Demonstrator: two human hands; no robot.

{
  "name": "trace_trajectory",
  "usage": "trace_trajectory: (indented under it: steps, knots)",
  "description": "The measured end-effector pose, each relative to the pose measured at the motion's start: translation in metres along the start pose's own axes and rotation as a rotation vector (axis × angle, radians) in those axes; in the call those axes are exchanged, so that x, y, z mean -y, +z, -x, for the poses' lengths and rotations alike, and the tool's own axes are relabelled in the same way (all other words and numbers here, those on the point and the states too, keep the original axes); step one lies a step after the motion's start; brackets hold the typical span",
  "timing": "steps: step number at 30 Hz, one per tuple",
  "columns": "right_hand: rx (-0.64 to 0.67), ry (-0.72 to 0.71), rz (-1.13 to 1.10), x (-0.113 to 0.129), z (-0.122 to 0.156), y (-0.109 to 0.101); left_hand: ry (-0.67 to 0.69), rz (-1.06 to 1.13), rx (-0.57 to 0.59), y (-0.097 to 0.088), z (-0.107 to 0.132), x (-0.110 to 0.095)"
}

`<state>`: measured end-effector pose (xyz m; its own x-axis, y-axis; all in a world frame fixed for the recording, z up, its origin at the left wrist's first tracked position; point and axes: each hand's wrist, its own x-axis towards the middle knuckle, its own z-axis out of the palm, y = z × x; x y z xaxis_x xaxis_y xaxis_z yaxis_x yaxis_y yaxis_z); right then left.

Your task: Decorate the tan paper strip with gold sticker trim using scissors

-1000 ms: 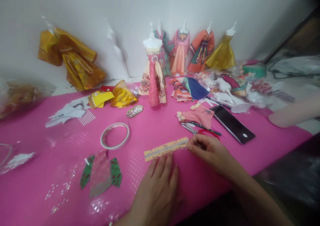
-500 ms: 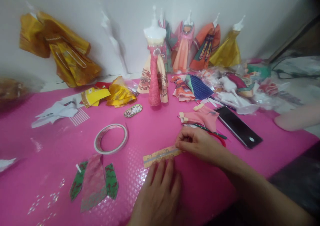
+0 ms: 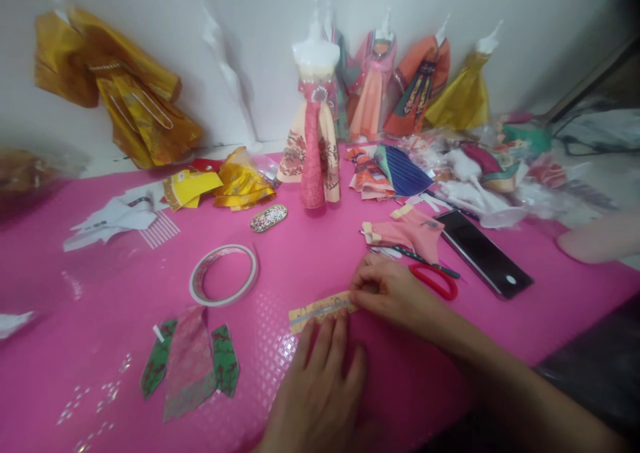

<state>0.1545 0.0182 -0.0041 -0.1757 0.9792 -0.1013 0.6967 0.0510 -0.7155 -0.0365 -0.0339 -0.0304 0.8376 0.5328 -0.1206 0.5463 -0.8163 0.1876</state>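
A yellowish patterned strip (image 3: 320, 311) with a pale band along its length lies on the pink mat, its material uncertain. My left hand (image 3: 320, 379) is open, palm down, and its outstretched fingertips rest on the strip's near edge. At the strip's right end, my right hand (image 3: 387, 293) is closed, thumb and index finger pinching it; that end is hidden under the fingers. Just beyond my right hand are the red handle of what look like scissors (image 3: 434, 283), a dark pen-like stick (image 3: 425, 262) and a pink cloth piece (image 3: 407, 233).
A roll of tape (image 3: 253, 273) and pink-and-green cut pieces (image 3: 189, 366) lie to the left. A doll form in a floral dress (image 3: 315, 153) stands ahead, more dressed forms behind. A phone (image 3: 487, 256) lies right, near plastic-wrapped pieces (image 3: 475, 173). Someone's limb (image 3: 595, 239) shows at the right edge.
My right hand has shifted slightly left along the strip, and more of the red handle shows behind it. My left hand stays on the strip. The whole view has moved a little.
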Motion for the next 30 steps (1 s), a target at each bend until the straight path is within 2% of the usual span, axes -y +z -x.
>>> trace_trajectory:
  steps: [10,30]
  knots:
    - [0.038,-0.02,0.056,-0.0011,-0.0028,0.0008,-0.005,0.03,0.045,0.0006,-0.001,-0.0019]
    - [0.062,0.0,0.1,0.0006,-0.0035,0.0006,-0.034,0.036,0.039,-0.0029,-0.0016,-0.0008]
